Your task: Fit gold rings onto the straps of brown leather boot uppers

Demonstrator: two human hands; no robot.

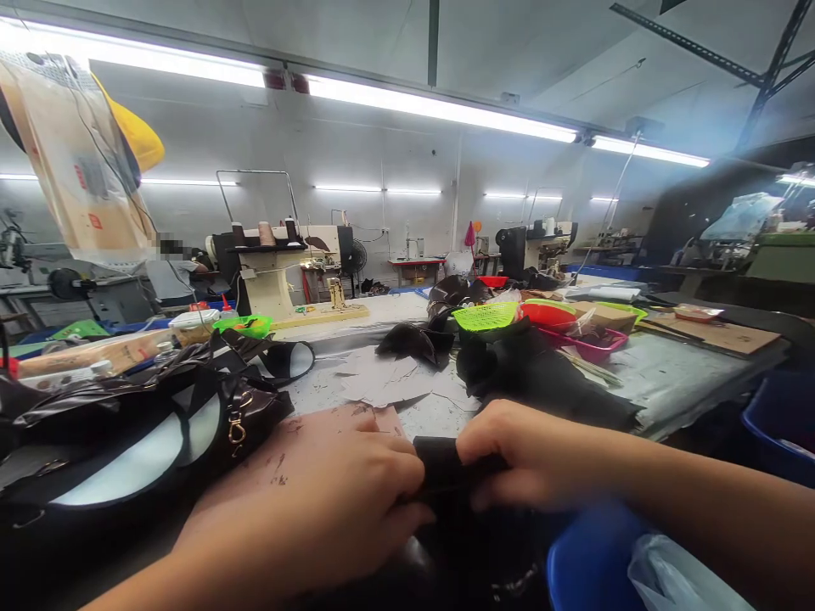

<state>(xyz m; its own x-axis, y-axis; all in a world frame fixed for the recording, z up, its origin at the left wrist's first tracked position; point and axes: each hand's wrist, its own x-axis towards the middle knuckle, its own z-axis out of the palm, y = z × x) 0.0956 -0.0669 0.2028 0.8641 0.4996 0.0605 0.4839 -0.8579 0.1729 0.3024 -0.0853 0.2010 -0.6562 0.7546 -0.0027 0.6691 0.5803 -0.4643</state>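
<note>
At the near edge of the table, a black leather-like piece (pixel 439 460) is stretched between my two hands. My left hand (pixel 366 484) is closed on its left edge, above a pinkish board (pixel 299 454) with dark smears. My right hand (pixel 519 454) pinches the right side between thumb and fingers. Below them the dark material runs down into shadow, where its shape is hard to make out. On the left lie black bag pieces (pixel 153 441) with pale lining, and a gold clasp (pixel 236 428) hangs on one of them.
White paper scraps (pixel 388 378) and black material (pixel 541 373) lie ahead. Green (pixel 487 316), red and pink baskets stand behind them. A sewing machine (pixel 273 271) is at the back left. Below on the right is a blue bin (pixel 592 560) with a plastic bag. Farther left sits another person (pixel 171 276).
</note>
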